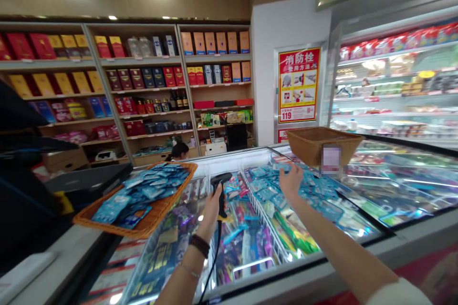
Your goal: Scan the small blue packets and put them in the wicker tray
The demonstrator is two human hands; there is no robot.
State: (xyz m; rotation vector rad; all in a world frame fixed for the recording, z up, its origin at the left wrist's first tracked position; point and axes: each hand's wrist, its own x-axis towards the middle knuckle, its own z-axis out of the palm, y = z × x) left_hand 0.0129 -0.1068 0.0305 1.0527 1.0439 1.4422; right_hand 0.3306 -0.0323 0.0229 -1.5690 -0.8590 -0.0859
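Your left hand (213,212) is wrapped closed around a corded barcode scanner (221,195) at 12 o'clock, your right hand (291,182) has its fingers spread near blue sachets (266,190) at 1 o'clock, and the dangling cord (215,248) could catch on the freezer rim (322,276), jerking the scanner from your grip.

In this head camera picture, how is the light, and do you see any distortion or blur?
In the head view, the shelves lean and curve, likely from a wide lens; strong glare lies across the glass freezer lid; a pixelated patch hides part of the view at the woven basket; the right hand stays fairly sharp.
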